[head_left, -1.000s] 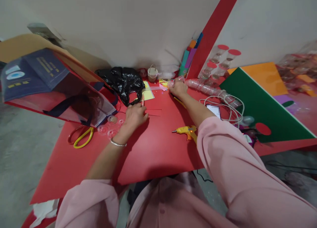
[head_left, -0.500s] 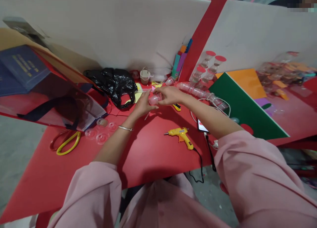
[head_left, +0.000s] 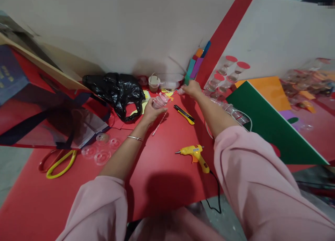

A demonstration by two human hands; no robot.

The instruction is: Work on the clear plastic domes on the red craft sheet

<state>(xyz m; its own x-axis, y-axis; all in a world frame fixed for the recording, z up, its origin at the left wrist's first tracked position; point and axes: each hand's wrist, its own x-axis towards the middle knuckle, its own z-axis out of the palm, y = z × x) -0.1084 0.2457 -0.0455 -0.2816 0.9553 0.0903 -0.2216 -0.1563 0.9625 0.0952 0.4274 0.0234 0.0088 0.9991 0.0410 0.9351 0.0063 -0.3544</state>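
Observation:
My left hand (head_left: pixel 151 112) is closed around a clear plastic bottle piece (head_left: pixel 160 100), tilted above the red table. Farther right, my right hand (head_left: pixel 192 89) reaches to the back of the table, its fingers closed on a small clear plastic cup-like piece (head_left: pixel 180 91), mostly hidden. Below the left hand lies a thin striped stick (head_left: pixel 159 125). A yellow utility knife (head_left: pixel 184 114) rests between the two arms. Nearer to me is a yellow hot glue gun (head_left: pixel 193 152) with its nozzle to the left.
Plastic domed pieces (head_left: pixel 102 157) and yellow-handled scissors (head_left: pixel 61 165) lie left, beside a large bag (head_left: pixel 52 118). A black plastic bag (head_left: pixel 117 90), small bucket (head_left: pixel 154 82) and clear bottle (head_left: pixel 169 84) stand behind. Right are red-topped containers (head_left: pixel 227 64), a green board (head_left: pixel 272 125) and a cable (head_left: pixel 251 120).
My right hand has left the bottle piece held in my left hand and moved right to the small clear piece at the back. The view has shifted slightly.

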